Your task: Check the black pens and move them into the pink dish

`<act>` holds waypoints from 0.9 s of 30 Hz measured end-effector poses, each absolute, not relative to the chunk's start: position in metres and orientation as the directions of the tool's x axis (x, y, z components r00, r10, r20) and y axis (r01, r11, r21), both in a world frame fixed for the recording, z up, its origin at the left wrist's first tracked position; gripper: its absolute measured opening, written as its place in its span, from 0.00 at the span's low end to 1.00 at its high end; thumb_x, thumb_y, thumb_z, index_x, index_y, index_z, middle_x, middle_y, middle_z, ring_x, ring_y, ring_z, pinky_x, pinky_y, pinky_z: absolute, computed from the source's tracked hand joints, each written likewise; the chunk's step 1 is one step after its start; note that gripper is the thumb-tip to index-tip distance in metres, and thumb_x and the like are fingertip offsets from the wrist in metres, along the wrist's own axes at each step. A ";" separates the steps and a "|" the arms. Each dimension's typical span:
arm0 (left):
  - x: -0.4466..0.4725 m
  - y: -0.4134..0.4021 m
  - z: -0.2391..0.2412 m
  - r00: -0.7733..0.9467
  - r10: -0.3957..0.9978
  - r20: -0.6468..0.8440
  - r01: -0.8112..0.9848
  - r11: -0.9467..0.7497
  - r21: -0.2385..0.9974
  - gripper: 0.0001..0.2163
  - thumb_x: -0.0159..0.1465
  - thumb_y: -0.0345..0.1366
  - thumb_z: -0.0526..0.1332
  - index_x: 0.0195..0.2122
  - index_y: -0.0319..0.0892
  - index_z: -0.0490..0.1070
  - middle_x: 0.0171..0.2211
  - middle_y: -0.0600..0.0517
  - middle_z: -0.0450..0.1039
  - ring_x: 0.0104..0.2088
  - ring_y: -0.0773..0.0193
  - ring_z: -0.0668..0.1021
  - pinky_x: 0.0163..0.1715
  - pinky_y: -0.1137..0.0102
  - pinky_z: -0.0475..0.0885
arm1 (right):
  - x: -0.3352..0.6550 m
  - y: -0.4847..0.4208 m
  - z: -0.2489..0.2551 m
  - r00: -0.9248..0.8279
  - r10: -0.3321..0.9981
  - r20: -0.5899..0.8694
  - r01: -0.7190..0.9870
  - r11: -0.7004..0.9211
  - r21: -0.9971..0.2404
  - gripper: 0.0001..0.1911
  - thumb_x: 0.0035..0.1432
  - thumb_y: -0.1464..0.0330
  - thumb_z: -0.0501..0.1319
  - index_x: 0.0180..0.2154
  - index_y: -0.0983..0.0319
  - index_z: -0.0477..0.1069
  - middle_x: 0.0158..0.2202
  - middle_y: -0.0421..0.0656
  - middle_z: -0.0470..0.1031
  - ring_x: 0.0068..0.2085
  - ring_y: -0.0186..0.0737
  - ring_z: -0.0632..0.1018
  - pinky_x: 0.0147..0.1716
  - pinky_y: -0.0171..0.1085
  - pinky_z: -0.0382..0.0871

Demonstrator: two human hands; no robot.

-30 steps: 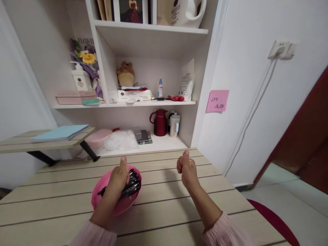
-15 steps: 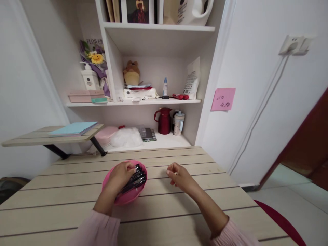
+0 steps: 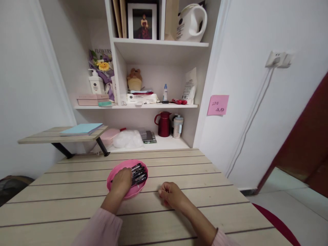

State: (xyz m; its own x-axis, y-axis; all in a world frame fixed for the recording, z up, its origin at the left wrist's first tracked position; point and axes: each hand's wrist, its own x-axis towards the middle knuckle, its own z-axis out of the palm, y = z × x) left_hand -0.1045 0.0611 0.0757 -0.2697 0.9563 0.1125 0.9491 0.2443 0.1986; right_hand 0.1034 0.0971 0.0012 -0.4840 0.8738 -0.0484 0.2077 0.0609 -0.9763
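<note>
A pink bowl (image 3: 120, 169) holding several black pens (image 3: 138, 173) sits on the pale slatted wooden table (image 3: 77, 201). My left hand (image 3: 121, 181) reaches into the bowl with its fingers curled down over the pens; whether it grips one is hidden. My right hand (image 3: 170, 194) rests on the table just right of the bowl, fingers loosely curled in with nothing seen inside. Both wrists wear pink sleeves.
Behind the table stands a white shelf unit (image 3: 159, 106) with a red jug (image 3: 163, 123), a small cup, bottles and a plush toy. A low side table (image 3: 58, 136) with a blue folder is at the left. A pink sticky note (image 3: 217, 105) hangs on the right wall.
Both thumbs were raised a second ago. Since then the left hand dropped into the bowl onto the pens and the right hand curled and lowered to the table beside it.
</note>
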 end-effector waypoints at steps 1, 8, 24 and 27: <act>-0.104 0.060 0.077 -0.257 0.959 0.120 0.953 0.231 0.196 0.09 0.60 0.31 0.49 0.31 0.40 0.69 0.34 0.42 0.75 0.34 0.55 0.74 0.30 0.68 0.60 | 0.103 0.097 0.002 -0.477 0.878 -0.042 0.197 0.061 -0.979 0.10 0.46 0.67 0.55 0.18 0.61 0.57 0.10 0.30 0.57 0.13 0.27 0.62 0.12 0.26 0.49; -0.106 0.060 0.071 -0.254 0.961 0.104 0.950 0.228 0.213 0.05 0.54 0.29 0.55 0.28 0.38 0.70 0.33 0.40 0.74 0.35 0.50 0.75 0.32 0.65 0.62 | 0.097 0.102 -0.005 -0.448 0.894 -0.011 0.143 0.059 -0.988 0.10 0.46 0.66 0.57 0.19 0.61 0.58 0.12 0.31 0.59 0.13 0.27 0.65 0.12 0.27 0.50; 0.027 0.060 0.000 0.034 0.985 -0.167 -0.319 0.169 0.933 0.15 0.50 0.47 0.62 0.27 0.41 0.61 0.17 0.60 0.62 0.13 0.76 0.62 0.13 0.79 0.54 | 0.106 0.096 0.015 -0.273 0.961 -0.052 -0.443 -0.173 -0.880 0.23 0.48 0.47 0.56 0.32 0.61 0.63 0.28 0.41 0.74 0.13 0.28 0.66 0.08 0.28 0.55; 0.033 0.059 -0.009 0.054 0.976 -0.212 -0.393 0.216 0.894 0.16 0.47 0.44 0.65 0.30 0.41 0.64 0.17 0.59 0.62 0.12 0.78 0.59 0.12 0.80 0.45 | 0.103 0.097 0.009 -0.222 0.961 -0.166 -0.393 -0.244 -0.887 0.22 0.47 0.48 0.56 0.26 0.61 0.59 0.20 0.37 0.71 0.07 0.24 0.59 0.03 0.26 0.47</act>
